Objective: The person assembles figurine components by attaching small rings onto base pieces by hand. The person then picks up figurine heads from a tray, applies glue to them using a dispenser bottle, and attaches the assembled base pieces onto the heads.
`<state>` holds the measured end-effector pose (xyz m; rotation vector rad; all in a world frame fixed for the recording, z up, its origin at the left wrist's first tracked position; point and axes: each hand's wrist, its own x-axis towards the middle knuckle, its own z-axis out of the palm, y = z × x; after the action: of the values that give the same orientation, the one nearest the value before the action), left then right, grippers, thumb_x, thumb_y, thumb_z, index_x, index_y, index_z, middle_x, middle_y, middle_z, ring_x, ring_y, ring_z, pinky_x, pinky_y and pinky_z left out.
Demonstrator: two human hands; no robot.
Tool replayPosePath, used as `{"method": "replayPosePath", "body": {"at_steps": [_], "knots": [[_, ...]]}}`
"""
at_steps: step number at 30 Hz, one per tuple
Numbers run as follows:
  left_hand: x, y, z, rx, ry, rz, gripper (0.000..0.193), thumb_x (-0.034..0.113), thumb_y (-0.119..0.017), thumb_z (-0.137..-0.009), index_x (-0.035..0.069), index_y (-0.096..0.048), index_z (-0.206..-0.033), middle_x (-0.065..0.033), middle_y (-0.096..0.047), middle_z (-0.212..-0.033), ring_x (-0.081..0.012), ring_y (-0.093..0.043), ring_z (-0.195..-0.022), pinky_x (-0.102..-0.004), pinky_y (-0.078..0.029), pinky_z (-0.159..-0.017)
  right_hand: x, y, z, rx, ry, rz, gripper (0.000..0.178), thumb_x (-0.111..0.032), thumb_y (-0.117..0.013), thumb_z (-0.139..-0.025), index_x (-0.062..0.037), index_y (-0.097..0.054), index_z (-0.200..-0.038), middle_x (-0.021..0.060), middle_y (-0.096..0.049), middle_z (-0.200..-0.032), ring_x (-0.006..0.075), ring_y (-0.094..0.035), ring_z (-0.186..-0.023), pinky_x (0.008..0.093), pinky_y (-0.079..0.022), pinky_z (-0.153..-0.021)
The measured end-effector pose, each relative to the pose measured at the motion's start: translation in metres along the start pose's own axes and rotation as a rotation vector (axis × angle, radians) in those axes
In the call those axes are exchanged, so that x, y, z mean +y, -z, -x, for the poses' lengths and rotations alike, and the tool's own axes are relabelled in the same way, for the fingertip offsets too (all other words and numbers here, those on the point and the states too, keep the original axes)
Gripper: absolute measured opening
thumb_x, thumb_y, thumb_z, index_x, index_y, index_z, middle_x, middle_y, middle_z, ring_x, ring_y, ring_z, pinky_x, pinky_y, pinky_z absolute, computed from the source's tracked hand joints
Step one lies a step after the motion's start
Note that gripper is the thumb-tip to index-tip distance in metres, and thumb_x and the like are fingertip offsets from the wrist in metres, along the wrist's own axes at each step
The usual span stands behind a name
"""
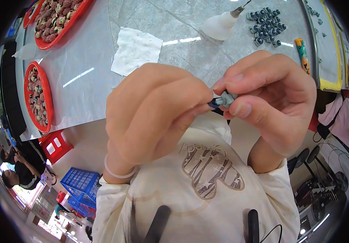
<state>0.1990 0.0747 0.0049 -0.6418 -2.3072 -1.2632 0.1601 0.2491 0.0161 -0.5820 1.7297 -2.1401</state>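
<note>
Both hands meet above the near edge of the table. Between the thumb and fingers of my right hand (281, 95) is a small grey-green figure piece (226, 99). My left hand (154, 111) is closed, its thumb and fingertips pinching a tiny dark blue piece (213, 104) against the left side of the figure piece. Whether the two pieces are joined I cannot tell, since fingertips cover part of both. A group of similar small grey and dark blue figures (265, 28) stands on the table beyond my right hand.
Beyond my hands lie a white cloth (136, 50) and a white needle-tip bottle (219, 28). An orange-and-green tube (303, 56) is at the right. Red trays (50, 103) of small painted pieces stand left. Blue crates (79, 184) are on the floor; a person (344, 121) sits far right.
</note>
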Motion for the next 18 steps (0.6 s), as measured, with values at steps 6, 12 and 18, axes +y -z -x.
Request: {"method": "replayPosePath", "body": {"at_steps": [6,12,18], "knots": [[0.001,0.003,0.000,-0.003,-0.069,-0.134,0.016,-0.002,-0.063,-0.066,-0.002,-0.055,-0.080,-0.0111,-0.054,-0.072,-0.0177,-0.049,-0.056,-0.0259,-0.038,-0.049,-0.002,-0.004,-0.001,0.030,-0.154,-0.149,0.015,0.001,-0.060,-0.073,0.0059,-0.052,-0.084,0.0182,-0.055,-0.080,0.0146,-0.057,-0.062,0.0215,-0.049,-0.055],[-0.004,0.004,0.005,0.022,-0.116,-0.216,0.019,-0.003,-0.064,-0.064,-0.001,-0.055,-0.080,-0.0101,-0.053,-0.069,-0.0181,-0.049,-0.054,-0.0259,-0.036,-0.046,0.004,-0.007,0.000,0.044,-0.109,-0.098,0.014,0.002,-0.060,-0.072,0.0060,-0.053,-0.083,0.0162,-0.056,-0.078,0.0126,-0.055,-0.058,0.0200,-0.047,-0.050],[-0.001,0.003,0.007,0.088,-0.162,-0.265,0.018,0.001,-0.064,-0.068,0.002,-0.053,-0.082,-0.0097,-0.051,-0.074,-0.0180,-0.048,-0.053,-0.0272,-0.037,-0.045,0.007,-0.011,-0.003,0.068,-0.215,-0.209,0.011,0.001,-0.059,-0.073,0.0052,-0.054,-0.081,0.0153,-0.056,-0.075,0.0122,-0.055,-0.057,0.0198,-0.047,-0.048]]}}
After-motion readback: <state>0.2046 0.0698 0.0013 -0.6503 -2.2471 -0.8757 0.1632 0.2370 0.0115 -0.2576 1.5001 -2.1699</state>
